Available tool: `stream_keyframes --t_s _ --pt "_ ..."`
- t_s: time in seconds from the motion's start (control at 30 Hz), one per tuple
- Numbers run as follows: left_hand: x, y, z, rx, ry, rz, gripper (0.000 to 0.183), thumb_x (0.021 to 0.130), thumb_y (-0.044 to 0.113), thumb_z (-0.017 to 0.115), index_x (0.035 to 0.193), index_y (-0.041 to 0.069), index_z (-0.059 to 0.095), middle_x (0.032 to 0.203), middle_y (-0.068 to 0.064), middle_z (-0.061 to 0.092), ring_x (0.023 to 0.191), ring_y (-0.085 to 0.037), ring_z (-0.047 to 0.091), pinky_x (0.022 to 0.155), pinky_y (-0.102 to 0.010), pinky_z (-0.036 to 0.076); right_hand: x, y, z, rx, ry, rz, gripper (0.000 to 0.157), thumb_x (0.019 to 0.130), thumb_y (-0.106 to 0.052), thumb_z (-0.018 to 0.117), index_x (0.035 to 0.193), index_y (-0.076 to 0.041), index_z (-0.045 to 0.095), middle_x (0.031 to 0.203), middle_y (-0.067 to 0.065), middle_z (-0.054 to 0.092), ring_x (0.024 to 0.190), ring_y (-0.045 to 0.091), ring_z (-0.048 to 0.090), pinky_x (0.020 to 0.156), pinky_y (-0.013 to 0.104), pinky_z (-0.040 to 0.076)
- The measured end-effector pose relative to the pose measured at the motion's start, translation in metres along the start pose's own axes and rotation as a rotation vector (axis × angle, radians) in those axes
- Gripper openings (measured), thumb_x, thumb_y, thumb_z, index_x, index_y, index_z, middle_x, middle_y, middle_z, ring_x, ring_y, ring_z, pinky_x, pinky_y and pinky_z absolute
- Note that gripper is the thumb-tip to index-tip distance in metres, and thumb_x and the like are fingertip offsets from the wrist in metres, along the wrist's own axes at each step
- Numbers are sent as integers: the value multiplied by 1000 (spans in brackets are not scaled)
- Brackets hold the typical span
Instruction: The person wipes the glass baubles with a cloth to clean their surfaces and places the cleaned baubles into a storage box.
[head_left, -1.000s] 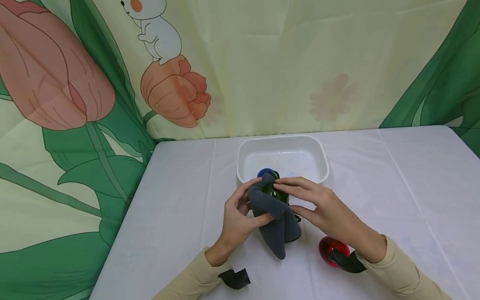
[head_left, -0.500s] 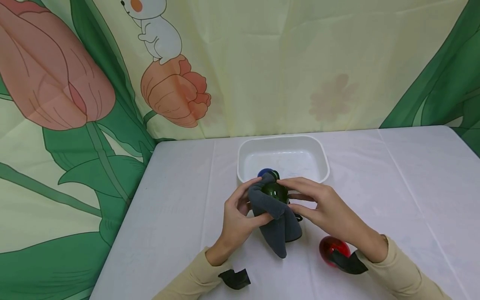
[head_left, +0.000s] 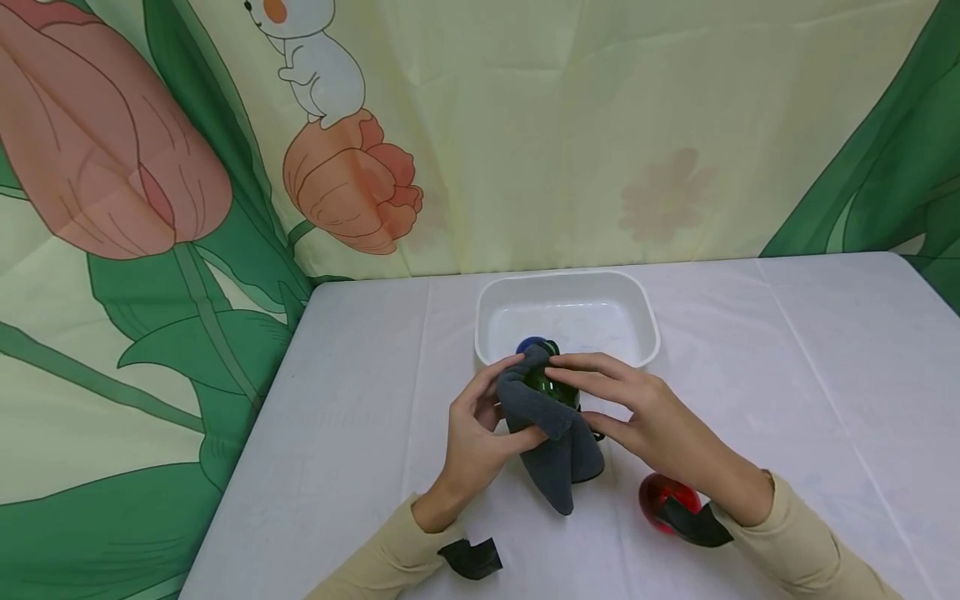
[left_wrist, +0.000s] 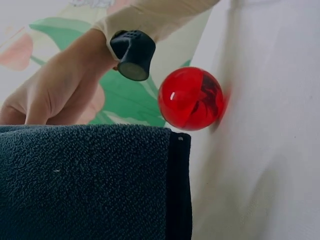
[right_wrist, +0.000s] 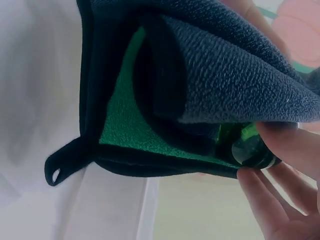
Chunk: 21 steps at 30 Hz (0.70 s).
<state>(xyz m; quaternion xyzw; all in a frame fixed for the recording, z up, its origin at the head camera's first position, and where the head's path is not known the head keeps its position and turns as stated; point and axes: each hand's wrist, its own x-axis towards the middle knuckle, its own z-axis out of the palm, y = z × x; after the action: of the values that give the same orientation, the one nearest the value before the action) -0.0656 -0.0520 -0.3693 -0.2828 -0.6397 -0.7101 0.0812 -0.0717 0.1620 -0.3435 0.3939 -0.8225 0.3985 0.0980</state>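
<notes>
A dark grey-blue towel (head_left: pixel 536 404) is folded around a clear green ball (head_left: pixel 557 387), whose top shows between the folds. My left hand (head_left: pixel 480 433) grips the towel from the left, thumb in front and fingers behind. From the right, my right hand (head_left: pixel 637 404) holds the green ball, its fingers across the top and its thumb lower at the towel's edge. Seen from the right wrist, the towel (right_wrist: pixel 240 75) has a bright green inner side and a hanging loop (right_wrist: pixel 55 167); fingertips (right_wrist: pixel 252 175) touch the ball (right_wrist: pixel 247 147).
Behind the hands stands a white rectangular tray (head_left: pixel 648 333). A blue ball (head_left: pixel 529 342) shows at the tray's near side, partly behind the towel. A red ball (head_left: pixel 654 500) lies on the white-covered table (head_left: pixel 360 400), beneath the right wrist. A printed curtain (head_left: pixel 525 150) hangs behind.
The right fingers drew back to the ball's right side half a second ago and now reach across its top again. The left hand and towel stay nearly in place.
</notes>
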Motion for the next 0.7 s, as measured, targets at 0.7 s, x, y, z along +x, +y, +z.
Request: stream_keyframes --t_s 0.7 --pt "-2 0 -2 42 -24 -18 67 67 -18 70 128 -9 43 115 -26 56 97 -31 59 79 -37 52 -2 -1 -1 147 -42 152 61 80 -3 69 135 -13 46 131 1 51 110 14 55 82 27 50"
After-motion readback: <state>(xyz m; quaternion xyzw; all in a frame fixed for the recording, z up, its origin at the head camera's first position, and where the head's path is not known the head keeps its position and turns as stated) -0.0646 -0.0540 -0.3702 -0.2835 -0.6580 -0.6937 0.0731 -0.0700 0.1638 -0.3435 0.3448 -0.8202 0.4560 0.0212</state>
